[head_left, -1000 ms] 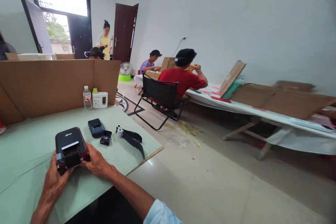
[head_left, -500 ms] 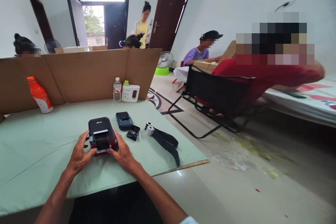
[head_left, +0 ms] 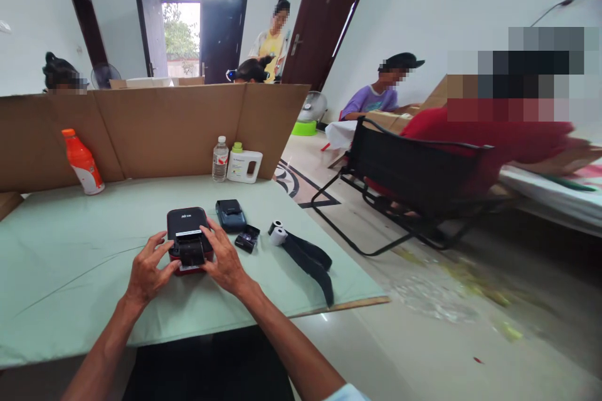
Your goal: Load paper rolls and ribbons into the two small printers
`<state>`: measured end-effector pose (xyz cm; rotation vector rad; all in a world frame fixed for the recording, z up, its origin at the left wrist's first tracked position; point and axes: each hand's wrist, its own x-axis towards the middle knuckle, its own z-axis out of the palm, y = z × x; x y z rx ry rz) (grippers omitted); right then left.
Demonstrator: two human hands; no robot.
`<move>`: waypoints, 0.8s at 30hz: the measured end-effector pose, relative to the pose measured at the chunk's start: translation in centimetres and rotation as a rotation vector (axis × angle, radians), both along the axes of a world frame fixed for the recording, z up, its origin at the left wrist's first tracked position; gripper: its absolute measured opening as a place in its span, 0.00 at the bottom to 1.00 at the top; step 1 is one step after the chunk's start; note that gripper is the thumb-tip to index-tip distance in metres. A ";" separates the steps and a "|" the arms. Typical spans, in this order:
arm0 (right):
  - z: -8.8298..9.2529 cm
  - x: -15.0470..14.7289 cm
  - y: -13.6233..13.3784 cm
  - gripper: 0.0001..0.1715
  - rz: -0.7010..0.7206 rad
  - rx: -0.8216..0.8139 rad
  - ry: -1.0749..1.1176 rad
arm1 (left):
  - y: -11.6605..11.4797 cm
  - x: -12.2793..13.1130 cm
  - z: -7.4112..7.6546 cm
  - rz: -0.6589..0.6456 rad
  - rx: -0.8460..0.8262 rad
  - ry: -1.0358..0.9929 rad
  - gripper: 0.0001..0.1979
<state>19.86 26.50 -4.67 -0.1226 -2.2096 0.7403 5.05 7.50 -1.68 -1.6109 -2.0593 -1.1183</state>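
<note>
A small label printer (head_left: 186, 219) with a black top and red base sits on the table, a dark strip coming out of its front. My left hand (head_left: 148, 266) is at its left side, with curved fingers and the thumb by the front corner. On the other side, my right hand (head_left: 226, 260) has its fingertips on the top right edge and its thumb low at the front. Just beyond lie a dark blue device (head_left: 230, 215) and a small black part (head_left: 248, 239). Two small white rolls (head_left: 278, 235) lie further right, with black strips (head_left: 308, 258) trailing from them.
A cardboard screen (head_left: 179, 131) stands along the back of the green-covered table (head_left: 84, 301). Before it are an orange bottle (head_left: 83, 163), a water bottle (head_left: 220, 160) and a white jug (head_left: 243, 166). A person in red sits on a black folding chair (head_left: 418, 166) at right.
The fingers of my right hand have moved up onto the printer's top edge. My left fingers have lifted and spread somewhat. The whole view has shifted slightly.
</note>
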 end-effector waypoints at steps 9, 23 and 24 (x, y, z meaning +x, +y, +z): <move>-0.9 -0.6 0.4 0.53 -0.001 -0.026 -0.069 | 0.1 0.6 -0.9 0.081 -0.013 0.087 0.21; -0.6 0.0 0.4 0.52 0.039 -0.106 -0.083 | 0.9 0.4 0.2 -0.016 -0.006 -0.116 0.17; -0.5 0.0 0.4 0.52 0.040 -0.111 -0.084 | 1.0 0.4 0.2 -0.015 -0.010 -0.125 0.17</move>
